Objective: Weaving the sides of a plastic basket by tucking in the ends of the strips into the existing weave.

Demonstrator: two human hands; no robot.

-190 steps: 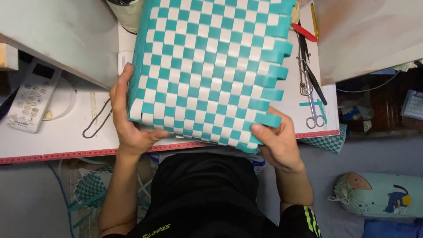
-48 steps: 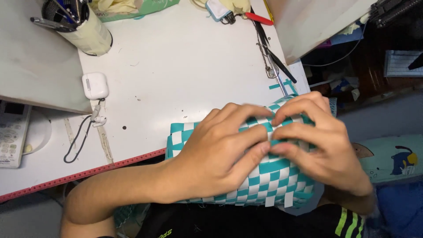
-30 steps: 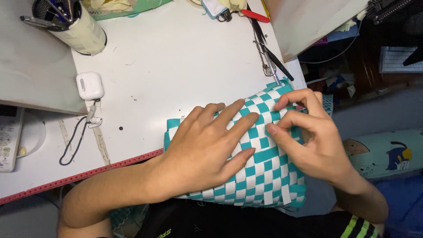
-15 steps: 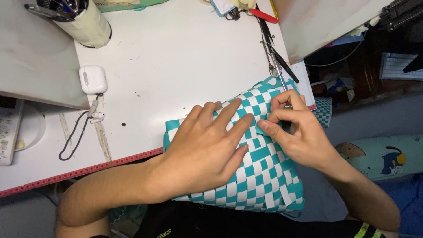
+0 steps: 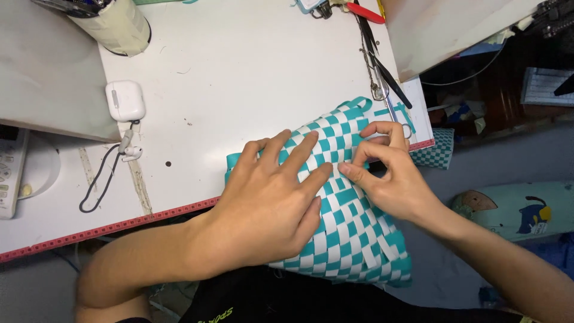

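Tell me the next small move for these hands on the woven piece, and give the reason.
Probably keep the left hand pressed flat and have the right hand pull the white strip it pinches snug. The left palm lies spread on the teal and white woven piece at the table edge, while the right fingertips close on a strip right beside the left fingertips.

bright, even overhead light on the white table (image 5: pixel 251 78); soft shadows under the left hand (image 5: pixel 269 209) and right hand (image 5: pixel 394 179). right side dim. sharp focus, slight edge distortion.
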